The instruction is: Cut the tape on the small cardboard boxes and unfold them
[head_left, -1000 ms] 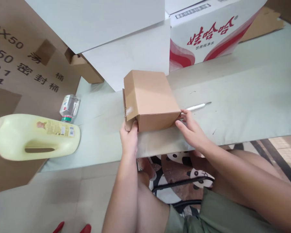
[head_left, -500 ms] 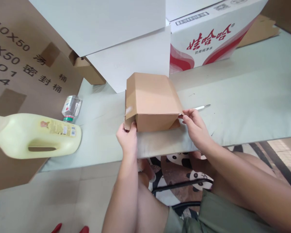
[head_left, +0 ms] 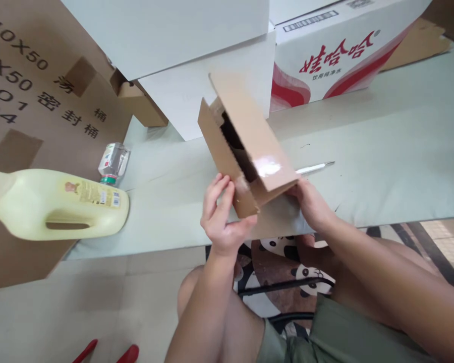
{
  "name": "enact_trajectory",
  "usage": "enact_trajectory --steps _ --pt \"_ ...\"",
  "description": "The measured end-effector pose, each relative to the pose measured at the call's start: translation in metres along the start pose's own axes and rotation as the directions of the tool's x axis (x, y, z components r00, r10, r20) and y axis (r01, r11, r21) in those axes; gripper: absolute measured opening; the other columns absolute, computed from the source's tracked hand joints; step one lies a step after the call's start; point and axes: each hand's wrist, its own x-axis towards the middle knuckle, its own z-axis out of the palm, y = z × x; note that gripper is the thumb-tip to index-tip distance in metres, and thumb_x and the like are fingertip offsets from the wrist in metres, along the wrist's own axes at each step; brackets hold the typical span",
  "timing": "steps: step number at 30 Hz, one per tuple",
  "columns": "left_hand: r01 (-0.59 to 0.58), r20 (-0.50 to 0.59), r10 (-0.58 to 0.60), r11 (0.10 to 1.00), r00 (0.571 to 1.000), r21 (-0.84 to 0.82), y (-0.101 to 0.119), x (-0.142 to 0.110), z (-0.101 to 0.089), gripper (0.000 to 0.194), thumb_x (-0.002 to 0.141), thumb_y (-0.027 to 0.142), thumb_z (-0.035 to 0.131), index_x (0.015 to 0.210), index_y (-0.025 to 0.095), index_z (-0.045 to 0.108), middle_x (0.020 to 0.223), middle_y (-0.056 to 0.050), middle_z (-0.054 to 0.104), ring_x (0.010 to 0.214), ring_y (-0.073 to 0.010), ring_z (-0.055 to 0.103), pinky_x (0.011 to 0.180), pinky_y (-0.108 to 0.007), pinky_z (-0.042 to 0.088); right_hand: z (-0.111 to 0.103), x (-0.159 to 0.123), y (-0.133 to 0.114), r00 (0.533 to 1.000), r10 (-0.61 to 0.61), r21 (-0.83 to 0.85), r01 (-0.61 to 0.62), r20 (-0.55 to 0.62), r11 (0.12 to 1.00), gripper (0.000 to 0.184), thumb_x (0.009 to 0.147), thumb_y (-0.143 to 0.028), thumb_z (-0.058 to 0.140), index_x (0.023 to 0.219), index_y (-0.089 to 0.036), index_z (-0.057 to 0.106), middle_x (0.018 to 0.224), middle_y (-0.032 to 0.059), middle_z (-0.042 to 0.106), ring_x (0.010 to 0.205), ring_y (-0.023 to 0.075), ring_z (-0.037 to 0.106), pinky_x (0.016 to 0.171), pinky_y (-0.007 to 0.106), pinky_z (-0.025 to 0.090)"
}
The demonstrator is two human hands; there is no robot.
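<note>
The left hand [head_left: 224,222] pinches the near end of a cardboard box [head_left: 263,138] flap; the right hand [head_left: 313,204] touches its corner, fingers hidden, grip unclear. Between them the tilted box looks formed, but this side gapes unclosed. Right of the right hand, the table [head_left: 393,156] lies open past a white tool [head_left: 315,168]; beyond both hands, white boxes [head_left: 219,91] limit room.

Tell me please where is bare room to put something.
Widest: the pale green tablecloth right of the slim white tool. Smaller: between the clear plastic bottle and the open brown cardboard box. Crowded: the back, with white cardboard boxes; the left end, by the pale yellow plastic jug.
</note>
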Motion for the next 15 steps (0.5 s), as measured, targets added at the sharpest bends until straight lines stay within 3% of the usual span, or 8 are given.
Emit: enact_trajectory --steps 3,6,9,13,15 --pt "-0.128 0.068 0.127 0.992 0.990 0.009 0.020 0.006 0.001 0.046 0.085 0.052 0.065 0.120 0.022 0.065 0.116 -0.010 0.070 0.121 -0.0305 0.062 0.099 -0.052 0.054 -0.001 -0.003 -0.004 0.997 -0.081 -0.162 0.081 0.005 0.984 0.048 0.091 -0.060 0.044 0.118 -0.026 0.066 0.130 0.0066 0.068 0.129 0.0327 0.057 0.111 0.053 0.044" --pt "-0.159 0.143 0.162 0.987 0.976 -0.028 0.033 0.008 0.005 0.038 0.085 0.039 0.069 0.119 0.023 0.062 0.114 -0.008 0.070 0.123 -0.0280 0.061 0.101 -0.050 0.054 -0.002 -0.005 -0.005 0.992 -0.072 -0.203 0.091 0.102 0.975 0.057 0.085 -0.066 0.048 0.120 -0.025 0.067 0.133 0.0071 0.067 0.128 0.0349 0.057 0.110 0.054 0.044" --pt "-0.074 0.165 0.097 0.988 0.982 -0.138 0.036 0.003 0.010 0.046 0.080 0.029 0.075 0.121 0.024 0.056 0.117 -0.008 0.070 0.126 -0.0275 0.060 0.105 -0.051 0.051 -0.003 -0.007 -0.002 0.985 -0.053 -0.188 0.084 0.166 0.979 0.056 0.085 -0.065 0.051 0.121 -0.026 0.067 0.134 0.0057 0.066 0.128 0.0341 0.057 0.111 0.053 0.044" --pt "0.083 0.182 -0.054 0.984 0.982 -0.159 0.034 -0.003 0.015 0.059 0.072 0.041 0.083 0.119 0.023 0.053 0.118 -0.010 0.069 0.128 -0.0321 0.058 0.103 -0.055 0.052 -0.003 -0.005 0.002 0.986 -0.058 -0.164 0.084 0.159 0.983 0.040 0.090 -0.050 0.051 0.111 -0.024 0.073 0.125 0.0053 0.071 0.126 0.0314 0.059 0.112 0.051 0.042" --pt "0.091 0.180 -0.065 0.986 0.981 -0.140 0.034 -0.004 0.016 0.060 0.071 0.041 0.083 0.119 0.023 0.052 0.117 -0.010 0.068 0.128 -0.0324 0.058 0.103 -0.055 0.051 -0.003 -0.005 0.002 0.987 -0.038 -0.164 0.064 0.157 0.984 0.036 0.090 -0.047 0.051 0.105 -0.024 0.074 0.120 0.0060 0.073 0.126 0.0315 0.060 0.111 0.051 0.044"
